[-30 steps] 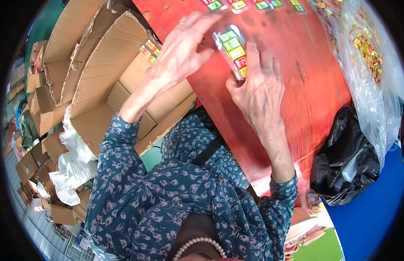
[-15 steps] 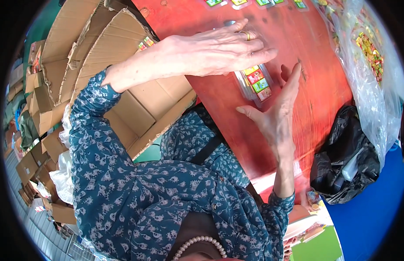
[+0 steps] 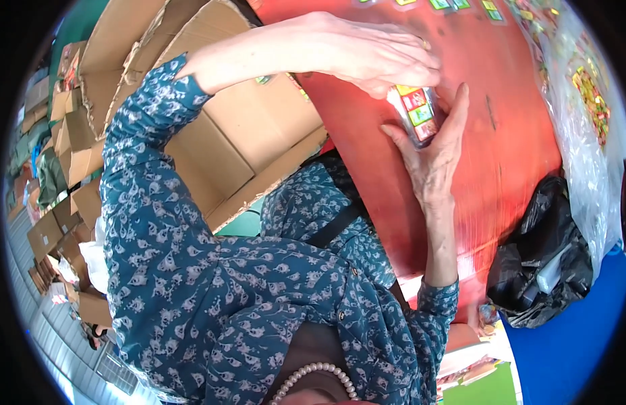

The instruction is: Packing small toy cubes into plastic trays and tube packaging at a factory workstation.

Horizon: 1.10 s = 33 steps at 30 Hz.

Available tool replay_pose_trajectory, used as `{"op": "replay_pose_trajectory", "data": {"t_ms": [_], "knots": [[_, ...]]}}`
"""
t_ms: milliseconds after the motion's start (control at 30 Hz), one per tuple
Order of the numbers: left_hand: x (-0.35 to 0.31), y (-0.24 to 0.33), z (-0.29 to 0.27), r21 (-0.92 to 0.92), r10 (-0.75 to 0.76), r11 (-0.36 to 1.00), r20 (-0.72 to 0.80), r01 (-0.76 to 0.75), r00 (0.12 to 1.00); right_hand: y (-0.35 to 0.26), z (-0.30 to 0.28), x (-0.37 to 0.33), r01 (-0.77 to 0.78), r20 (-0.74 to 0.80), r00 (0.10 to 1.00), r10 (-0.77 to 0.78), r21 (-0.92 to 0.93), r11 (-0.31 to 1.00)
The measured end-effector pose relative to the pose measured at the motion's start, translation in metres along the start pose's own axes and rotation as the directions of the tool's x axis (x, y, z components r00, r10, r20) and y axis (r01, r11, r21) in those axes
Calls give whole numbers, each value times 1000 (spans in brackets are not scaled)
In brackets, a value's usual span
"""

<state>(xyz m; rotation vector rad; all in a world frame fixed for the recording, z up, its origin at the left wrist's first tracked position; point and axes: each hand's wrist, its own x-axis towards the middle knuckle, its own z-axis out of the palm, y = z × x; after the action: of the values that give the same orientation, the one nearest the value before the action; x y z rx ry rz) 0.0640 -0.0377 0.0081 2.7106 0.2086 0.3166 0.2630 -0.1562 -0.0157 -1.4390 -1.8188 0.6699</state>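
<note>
A narrow clear plastic pack (image 3: 421,116) shows a column of small squares in yellow, red and green, at the red table's middle. From the left, my left hand (image 3: 370,57) reaches over its far end, fingers together and bent down around it. The palm and fingers hide that end. My right hand (image 3: 431,158) is at the near end, thumb spread apart from the raised forefinger, with the pack between them. I cannot see firm contact there; its other fingers are partly hidden.
More small packs (image 3: 451,3) lie along the far edge of the red table (image 3: 367,182). An open cardboard box (image 3: 212,148) stands at the left. On the right are a clear bag (image 3: 589,101) of colourful small pieces and a black plastic bag (image 3: 535,270).
My left hand has come down onto the pack's far end, fingers now bent. The pack has shifted slightly away from me, and the right hand has moved nearer to it. The whole view has shifted slightly.
</note>
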Motion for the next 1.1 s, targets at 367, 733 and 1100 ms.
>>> {"op": "replay_pose_trajectory", "data": {"t_ms": [367, 733, 1100], "knots": [[-49, 71, -24, 27, -533, 837, -189, 547, 824, 12, -7, 3, 80, 98, 991, -95, 148, 986], [-181, 110, 99, -181, -960, -31, -269, 983, -80, 2, -8, 10, 126, 156, 981, -114, -67, 990], [-209, 18, 293, -581, -763, -526, -2, 621, -647, -7, -6, 10, 146, 138, 982, -127, -143, 979]]}}
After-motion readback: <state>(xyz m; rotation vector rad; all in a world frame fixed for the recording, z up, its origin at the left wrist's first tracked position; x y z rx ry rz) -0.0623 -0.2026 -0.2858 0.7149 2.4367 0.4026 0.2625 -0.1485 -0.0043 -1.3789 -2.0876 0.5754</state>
